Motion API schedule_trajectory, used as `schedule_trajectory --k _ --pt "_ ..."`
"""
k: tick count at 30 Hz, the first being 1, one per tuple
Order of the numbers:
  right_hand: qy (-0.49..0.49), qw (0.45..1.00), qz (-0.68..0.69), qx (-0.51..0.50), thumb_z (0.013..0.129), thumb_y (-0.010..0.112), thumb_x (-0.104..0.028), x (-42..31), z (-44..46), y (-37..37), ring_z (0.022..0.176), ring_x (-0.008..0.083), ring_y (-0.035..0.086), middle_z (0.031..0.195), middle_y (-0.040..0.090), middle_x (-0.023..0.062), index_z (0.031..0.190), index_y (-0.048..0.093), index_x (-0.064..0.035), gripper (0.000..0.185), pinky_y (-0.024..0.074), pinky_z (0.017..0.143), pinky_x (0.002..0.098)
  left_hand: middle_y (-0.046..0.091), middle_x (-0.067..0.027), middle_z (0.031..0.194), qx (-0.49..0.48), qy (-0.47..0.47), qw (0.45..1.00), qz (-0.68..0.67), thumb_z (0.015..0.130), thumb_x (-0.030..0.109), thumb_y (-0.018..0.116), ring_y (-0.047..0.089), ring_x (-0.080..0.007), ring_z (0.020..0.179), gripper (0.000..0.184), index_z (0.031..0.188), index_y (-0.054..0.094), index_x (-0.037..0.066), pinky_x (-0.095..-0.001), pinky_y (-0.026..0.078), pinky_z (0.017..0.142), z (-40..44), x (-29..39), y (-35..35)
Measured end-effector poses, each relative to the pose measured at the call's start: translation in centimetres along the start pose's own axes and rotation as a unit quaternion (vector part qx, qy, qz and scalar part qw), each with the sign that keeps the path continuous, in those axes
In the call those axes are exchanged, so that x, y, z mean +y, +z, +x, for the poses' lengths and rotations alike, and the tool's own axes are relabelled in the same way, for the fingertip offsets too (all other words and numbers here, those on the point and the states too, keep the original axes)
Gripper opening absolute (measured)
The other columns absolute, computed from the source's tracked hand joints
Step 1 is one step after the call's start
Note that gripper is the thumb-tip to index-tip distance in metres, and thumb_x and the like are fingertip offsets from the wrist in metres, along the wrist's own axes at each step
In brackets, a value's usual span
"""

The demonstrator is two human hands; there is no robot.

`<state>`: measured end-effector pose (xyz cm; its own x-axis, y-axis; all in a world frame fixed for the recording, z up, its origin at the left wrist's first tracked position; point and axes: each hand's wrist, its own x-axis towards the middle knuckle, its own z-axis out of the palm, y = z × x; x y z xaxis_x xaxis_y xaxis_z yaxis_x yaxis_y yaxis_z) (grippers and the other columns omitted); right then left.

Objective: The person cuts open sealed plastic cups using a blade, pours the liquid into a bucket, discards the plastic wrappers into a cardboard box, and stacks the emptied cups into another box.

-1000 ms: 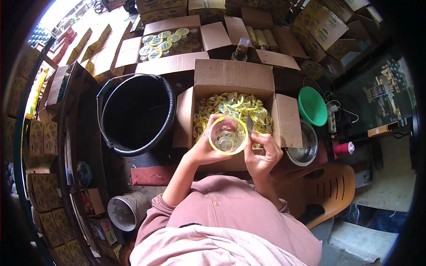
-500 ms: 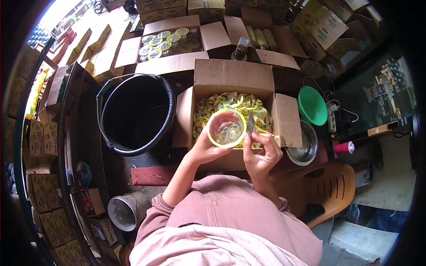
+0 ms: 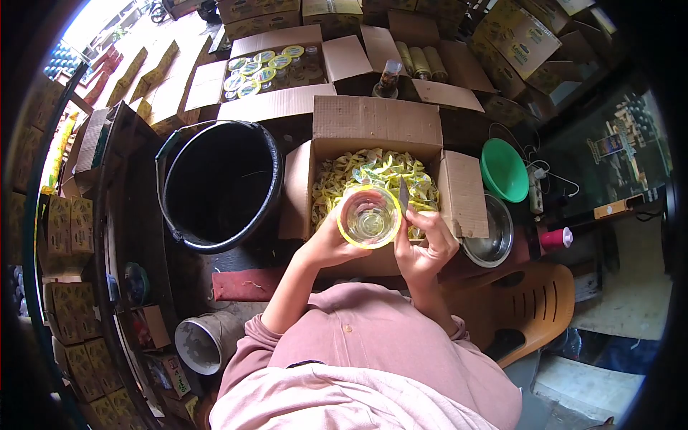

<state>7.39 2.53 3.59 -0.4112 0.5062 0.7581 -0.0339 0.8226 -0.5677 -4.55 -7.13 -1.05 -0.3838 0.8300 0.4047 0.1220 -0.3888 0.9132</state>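
My left hand (image 3: 332,242) is wrapped around a clear plastic cup (image 3: 370,219) with a yellow rim, its round opening facing me. Between the fingers and thumb of my right hand (image 3: 428,247) is a small flat blade (image 3: 404,195), pointing upward close beside the cup's right edge. Both hands are over the near side of an open cardboard box (image 3: 378,118). A heap of yellow and clear plastic strips (image 3: 383,166) fills the box behind the cup. Part of the cup's side is covered by my left fingers.
Left of the box stands a black bucket (image 3: 271,188) with its handle up. On the right are a green bowl (image 3: 505,170), a metal bowl (image 3: 494,244) and an orange plastic chair (image 3: 555,304). Behind, another carton (image 3: 276,104) contains several yellow-lidded cups beside a jar (image 3: 387,79).
The cup has moved slightly down and to the right, and its opening now faces me more squarely. Bright yellow strip beside my right fingers no longer shows. The blade remains beside the cup.
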Motion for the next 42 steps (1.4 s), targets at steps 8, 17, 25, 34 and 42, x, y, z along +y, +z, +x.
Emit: schedule_trajectory --k 8,17,25,34,42 --pt "0.02 1.0 0.017 0.001 0.065 0.067 0.007 -0.2 -1.0 -0.1 0.062 0.0163 0.062 0.071 0.062 0.0084 0.084 0.065 -0.0026 0.021 0.048 0.058 0.0253 0.046 -0.0107 0.115 0.016 -0.017 1.0 -0.015 0.058 0.009 0.073 0.046 -0.0208 0.11 0.07 0.12 0.04 0.001 -0.0331 0.034 0.097 0.1 0.2 -0.2" --pt "0.022 0.999 0.021 -0.014 0.066 0.067 0.007 0.5 -0.5 -0.3 0.061 0.016 0.061 0.07 0.062 0.0083 0.084 0.064 -0.0025 0.021 0.0473 0.057 0.024 0.048 -0.0109 0.112 -0.02 -0.015 1.0 0.004 0.059 0.008 0.072 0.048 -0.0206 0.107 0.066 0.118 0.043 0.0 -0.0326 0.037 0.094 -0.1 0.7 -0.3" --pt "0.009 1.0 0.017 -0.018 0.066 0.068 0.006 0.0 -0.8 -0.4 0.06 0.0153 0.061 0.069 0.061 0.0083 0.085 0.065 -0.0024 0.021 0.047 0.057 0.0242 0.045 -0.0118 0.113 0.008 -0.005 1.0 -0.017 0.058 0.009 0.074 0.047 -0.02 0.108 0.068 0.118 0.042 -0.001 -0.0325 0.039 0.093 0.1 0.4 0.0" --pt "-0.003 1.0 -0.001 -0.01 0.064 0.067 0.008 0.5 -0.7 -0.2 0.062 0.0169 0.061 0.071 0.061 0.0079 0.088 0.066 -0.0043 0.027 0.047 0.057 0.0248 0.052 -0.0101 0.108 -0.027 -0.007 1.0 0.004 0.058 0.01 0.077 0.052 -0.0186 0.101 0.067 0.116 0.045 0.0 -0.0316 0.041 0.09 0.2 1.3 -0.1" --pt "0.018 1.0 -0.004 -0.013 0.066 0.068 0.005 0.5 -0.9 0.1 0.062 0.0178 0.062 0.071 0.062 0.0091 0.086 0.065 -0.0031 0.022 0.0478 0.057 0.0257 0.048 -0.0095 0.114 -0.066 -0.033 0.997 -0.017 0.056 0.013 0.079 0.047 -0.0194 0.108 0.077 0.121 0.04 0.001 -0.0331 0.035 0.096 -0.4 0.2 -0.4"
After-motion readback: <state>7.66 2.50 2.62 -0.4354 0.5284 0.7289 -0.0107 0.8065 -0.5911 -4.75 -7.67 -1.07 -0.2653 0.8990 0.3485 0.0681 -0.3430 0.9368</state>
